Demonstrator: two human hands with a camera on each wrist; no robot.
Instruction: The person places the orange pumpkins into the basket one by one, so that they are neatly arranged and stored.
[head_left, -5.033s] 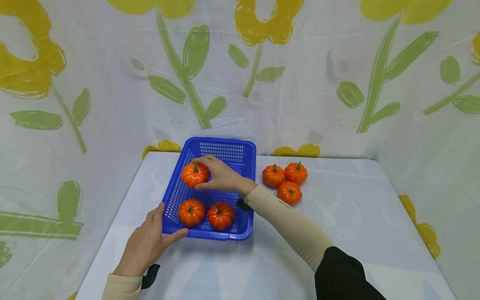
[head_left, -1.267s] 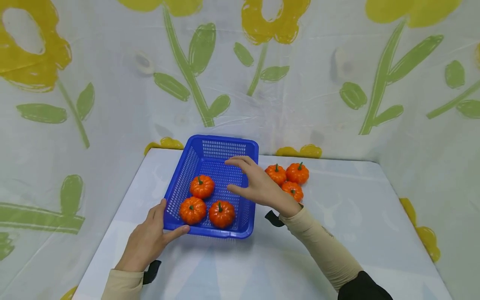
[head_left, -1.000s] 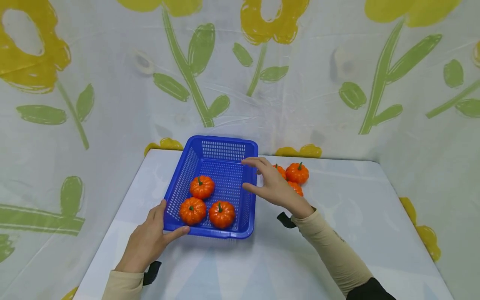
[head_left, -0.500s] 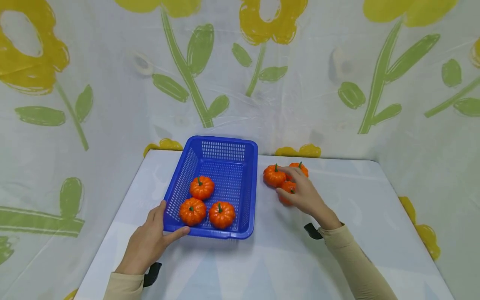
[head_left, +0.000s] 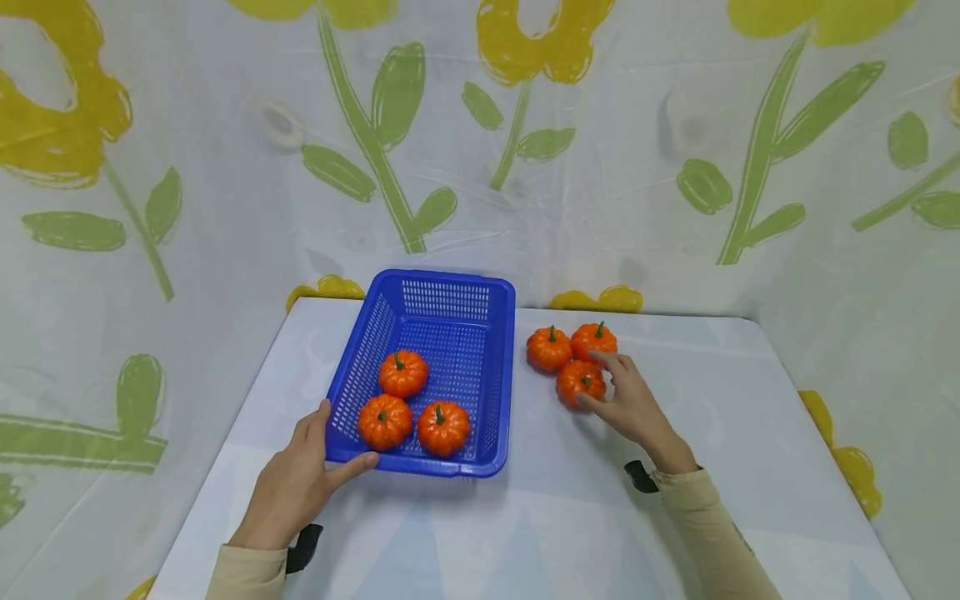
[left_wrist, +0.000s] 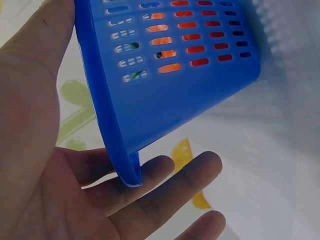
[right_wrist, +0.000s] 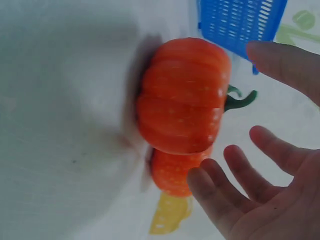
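My left hand (head_left: 288,483) grips the near left corner of a blue plastic basket (head_left: 498,375), thumb over the front rim and fingers along the left side. In the left wrist view the basket's rim (left_wrist: 102,120) lies between thumb and fingers. Inside sit three small orange pumpkins, one (head_left: 403,374) behind the front two. My right hand (head_left: 633,404) is spread around the right side of the nearest pumpkin (head_left: 579,383) on the table. The right wrist view shows a gap between its fingers and that pumpkin (right_wrist: 182,97), whose green stem points toward the palm.
Two more pumpkins, a left one (head_left: 549,349) and a right one (head_left: 596,340), stand behind the nearest one, right of the basket. The white table (head_left: 675,533) ends at a curtain (head_left: 600,233) printed with yellow flowers.
The right hand let go of a pumpkin in the basket, then moved right over the rim to the pumpkins on the table. The left hand stays on the basket corner.
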